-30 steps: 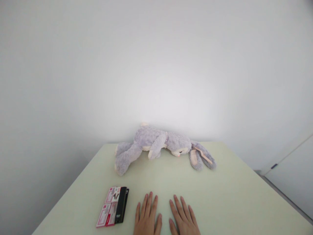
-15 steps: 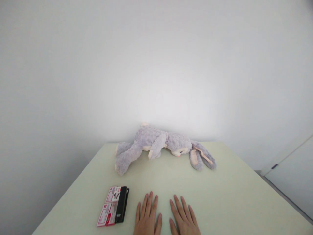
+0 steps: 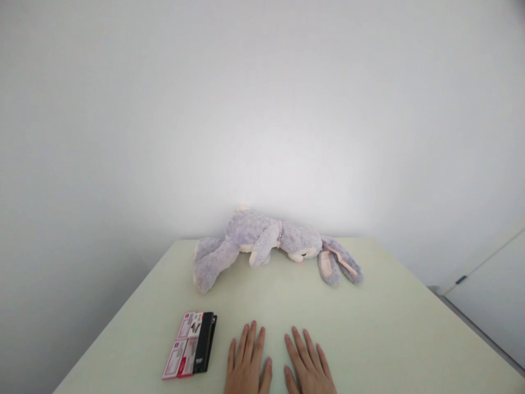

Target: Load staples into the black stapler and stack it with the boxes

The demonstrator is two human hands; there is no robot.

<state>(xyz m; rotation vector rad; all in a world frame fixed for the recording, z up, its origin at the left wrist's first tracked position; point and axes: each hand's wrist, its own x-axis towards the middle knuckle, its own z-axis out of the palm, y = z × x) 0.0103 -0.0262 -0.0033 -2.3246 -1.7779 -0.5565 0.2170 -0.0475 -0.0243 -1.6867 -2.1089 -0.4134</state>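
My left hand (image 3: 247, 361) lies flat on the table, palm down, fingers stretched out and thumb apart. Level with it, my right hand (image 3: 308, 364) rests the same way, with a gap between the two. Neither holds anything. Left of my left hand is a black stapler (image 3: 204, 343), lying lengthwise away from me. Two small white and red boxes, a far one (image 3: 189, 325) and a near one (image 3: 180, 358), sit against its left side. Beyond my hands, a grey plush rabbit (image 3: 250, 230) lies on its side, its long ears pointing right.
The pale green table (image 3: 394, 328) ends at a white wall (image 3: 262, 109), close behind the rabbit. To the right, below table height, there is a white panel with a dark handle (image 3: 461, 279).
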